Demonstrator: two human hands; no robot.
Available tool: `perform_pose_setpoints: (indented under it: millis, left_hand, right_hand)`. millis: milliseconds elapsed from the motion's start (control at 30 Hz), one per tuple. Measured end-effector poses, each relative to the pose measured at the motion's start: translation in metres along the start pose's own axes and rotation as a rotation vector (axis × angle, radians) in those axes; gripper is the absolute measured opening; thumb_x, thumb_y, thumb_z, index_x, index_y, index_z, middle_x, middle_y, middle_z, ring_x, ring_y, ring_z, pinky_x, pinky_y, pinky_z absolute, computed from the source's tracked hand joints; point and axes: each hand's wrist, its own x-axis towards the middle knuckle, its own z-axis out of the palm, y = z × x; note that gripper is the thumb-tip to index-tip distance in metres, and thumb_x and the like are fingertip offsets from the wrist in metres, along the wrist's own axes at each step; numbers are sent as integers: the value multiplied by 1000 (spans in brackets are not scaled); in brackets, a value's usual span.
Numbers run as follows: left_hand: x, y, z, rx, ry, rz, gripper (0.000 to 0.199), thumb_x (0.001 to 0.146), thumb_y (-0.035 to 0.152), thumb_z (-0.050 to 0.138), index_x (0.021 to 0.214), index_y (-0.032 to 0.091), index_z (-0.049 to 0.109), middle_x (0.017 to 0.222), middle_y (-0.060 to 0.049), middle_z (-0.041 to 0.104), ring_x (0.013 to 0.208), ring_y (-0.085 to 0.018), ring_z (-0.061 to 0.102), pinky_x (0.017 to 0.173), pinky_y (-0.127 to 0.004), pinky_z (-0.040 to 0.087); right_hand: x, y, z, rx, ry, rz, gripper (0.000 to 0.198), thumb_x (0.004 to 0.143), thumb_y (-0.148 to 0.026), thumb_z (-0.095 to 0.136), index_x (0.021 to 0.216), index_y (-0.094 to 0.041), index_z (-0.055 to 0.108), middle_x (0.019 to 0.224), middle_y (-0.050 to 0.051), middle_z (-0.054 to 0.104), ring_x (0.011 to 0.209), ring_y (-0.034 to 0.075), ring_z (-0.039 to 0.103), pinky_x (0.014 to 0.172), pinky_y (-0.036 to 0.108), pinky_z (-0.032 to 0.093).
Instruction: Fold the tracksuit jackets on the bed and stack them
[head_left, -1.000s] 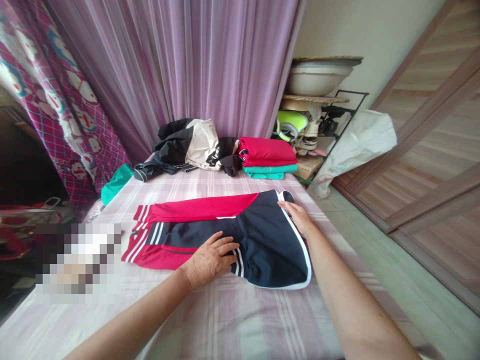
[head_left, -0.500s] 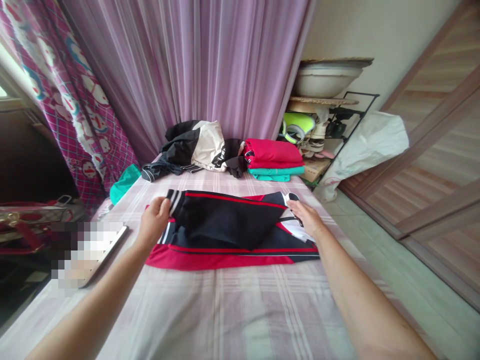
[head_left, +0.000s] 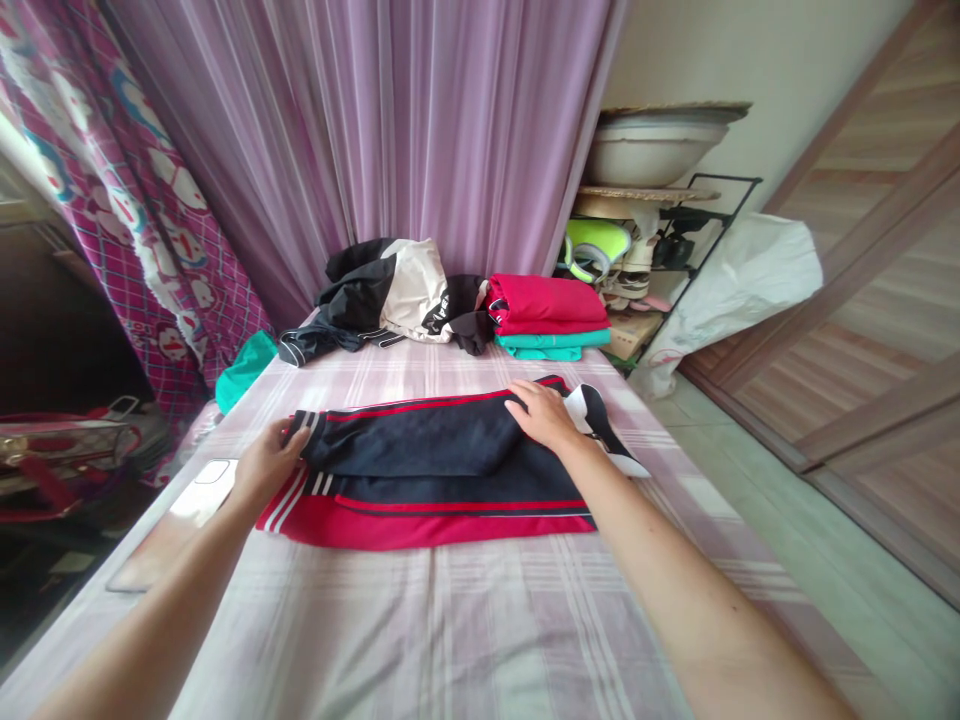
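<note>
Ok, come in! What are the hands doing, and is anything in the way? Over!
Left hand gripping striped cuff. Right hand resting on red-and-navy garment. Garment lying across plaid cloth. Phone off to the left, not on garment.

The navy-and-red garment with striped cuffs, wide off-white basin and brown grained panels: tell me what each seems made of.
Navy-and-red garment: fabric, probably a smooth synthetic knit with a matt finish; it lies in soft folds.
Off-white basin: perhaps plastic, though enamelled metal is possible; its surface looks smooth.
Brown grained panels: wood or printed laminate, fairly matt; streaked grain shows.
</note>
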Motion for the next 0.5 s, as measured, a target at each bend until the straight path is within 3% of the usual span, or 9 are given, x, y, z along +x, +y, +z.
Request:
perform_pose_setpoints:
  millis: [67, 167, 233, 333, 500]
  left_hand:
    - [2, 5, -1, 15, -21, -5, 54, 86, 54, 49, 126, 18, 57, 105, -12, 74, 84, -25, 71, 71, -33, 51]
    - [2, 8, 0, 55, -28, 11, 55, 88, 53, 47, 130, 19, 55, 113, -14, 72, 99, -30, 70, 79, -37, 51]
    - [0, 9, 2, 81, -19, 32, 55, 89, 53, 46, 132, 20, 55, 115, -15, 72, 107, -32, 67, 84, -39, 50]
    - [-2, 10, 4, 97, -11, 53, 56, 90, 54, 44, 133, 21, 54, 117, -16, 71, 112, -34, 65, 87, -43, 50]
    - [-2, 16, 5, 103, -37, 52, 55, 92, 53, 41, 135, 20, 53, 123, -18, 68, 115, -37, 64, 88, -45, 50]
  right_hand:
    - [3, -14, 7, -54, -79, 8, 50, 98, -42, 39, 143, -26, 52, 154, 7, 44, 142, 26, 37, 117, 50, 25]
    - [-2, -19, 21, -119, -264, 170, 56, 98, -53, 35, 149, -30, 43, 161, 7, 32, 148, 30, 25, 116, 61, 17]
    - [-9, -15, 31, -146, -308, 267, 61, 98, -57, 31, 152, -29, 39, 163, 8, 26, 149, 32, 21, 116, 62, 17]
    - [-20, -7, 39, -178, -235, 289, 62, 98, -57, 30, 151, -26, 41, 162, 9, 28, 148, 32, 25, 116, 59, 21]
    - [-20, 13, 23, -145, -4, 347, 51, 98, -40, 34, 139, -21, 57, 134, 13, 62, 126, 28, 55, 105, 41, 41]
